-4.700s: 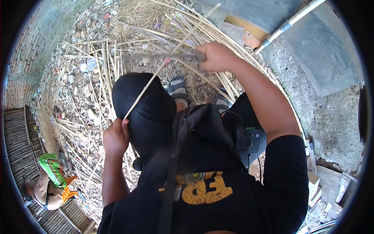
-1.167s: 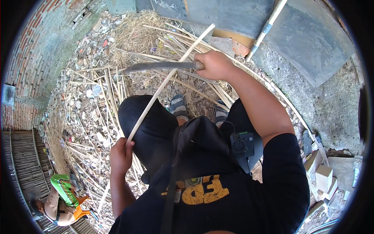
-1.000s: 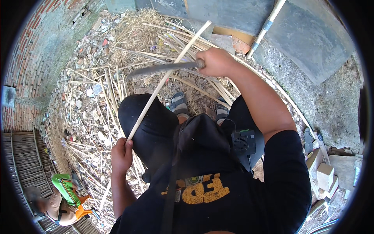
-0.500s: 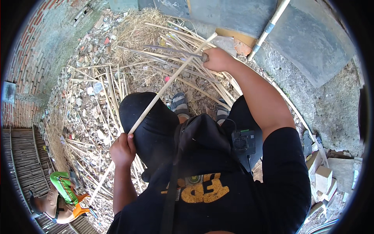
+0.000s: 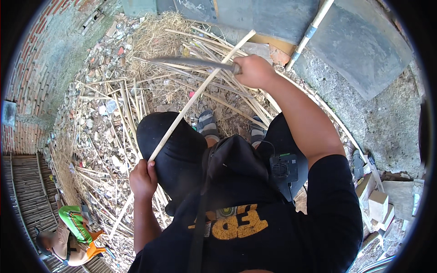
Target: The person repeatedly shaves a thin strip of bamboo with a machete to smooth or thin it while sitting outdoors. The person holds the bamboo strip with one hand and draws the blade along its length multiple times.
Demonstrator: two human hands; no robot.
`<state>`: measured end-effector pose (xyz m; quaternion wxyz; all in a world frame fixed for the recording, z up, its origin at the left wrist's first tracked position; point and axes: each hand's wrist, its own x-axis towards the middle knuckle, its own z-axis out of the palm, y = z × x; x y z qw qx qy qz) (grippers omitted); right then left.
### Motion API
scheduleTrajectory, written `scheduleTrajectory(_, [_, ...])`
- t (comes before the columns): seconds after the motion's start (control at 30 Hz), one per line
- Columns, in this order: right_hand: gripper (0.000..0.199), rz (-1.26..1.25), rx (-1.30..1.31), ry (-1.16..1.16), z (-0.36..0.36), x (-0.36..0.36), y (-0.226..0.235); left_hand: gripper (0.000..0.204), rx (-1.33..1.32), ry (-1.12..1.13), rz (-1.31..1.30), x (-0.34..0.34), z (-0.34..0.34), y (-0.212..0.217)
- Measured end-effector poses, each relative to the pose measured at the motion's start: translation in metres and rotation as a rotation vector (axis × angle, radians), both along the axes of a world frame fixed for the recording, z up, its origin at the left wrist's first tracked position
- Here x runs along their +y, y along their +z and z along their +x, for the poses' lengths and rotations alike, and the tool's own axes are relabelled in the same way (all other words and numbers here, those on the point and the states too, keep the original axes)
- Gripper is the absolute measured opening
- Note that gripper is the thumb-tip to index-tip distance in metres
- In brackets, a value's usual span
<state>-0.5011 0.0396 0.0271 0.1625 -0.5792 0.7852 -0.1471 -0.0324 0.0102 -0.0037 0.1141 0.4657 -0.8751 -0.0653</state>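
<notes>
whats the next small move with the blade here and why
Probably draw the blade down along the cane: the right hand holds it across the cane's upper part, and the left hand grips the cane low, well away from the edge.

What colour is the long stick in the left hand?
Pale yellowish tan, seen in the head view: stick, left hand.

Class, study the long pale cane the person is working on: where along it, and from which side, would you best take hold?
Grip the cane low on its bare shaft, just above the left hand, coming from the left. It slants up and away, and the right hand holds a long blade across its upper part, so stay clear of that end.
</notes>
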Motion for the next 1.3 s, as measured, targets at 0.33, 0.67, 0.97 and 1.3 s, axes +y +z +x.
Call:
scheduleTrajectory(0.33, [0.032, -0.077, -0.071, -0.183, -0.055, 0.000, -0.025, 0.032, -0.032, 0.006, -0.037, -0.002, -0.004, -0.001])
scheduleTrajectory(0.67, [0.034, -0.066, -0.002, -0.352, -0.094, 0.012, -0.025, 0.033, -0.072, 0.001, -0.027, 0.002, -0.011, 0.012])
scheduleTrajectory(0.97, [0.027, -0.213, 0.008, -0.092, -0.051, 0.009, -0.012, 0.033, 0.061, 0.016, 0.174, 0.008, -0.008, 0.022])
scheduleTrajectory(1.3, [0.031, -0.203, -0.090, -0.227, -0.080, 0.003, -0.029, 0.044, 0.160, -0.025, 0.437, 0.002, 0.030, 0.023])
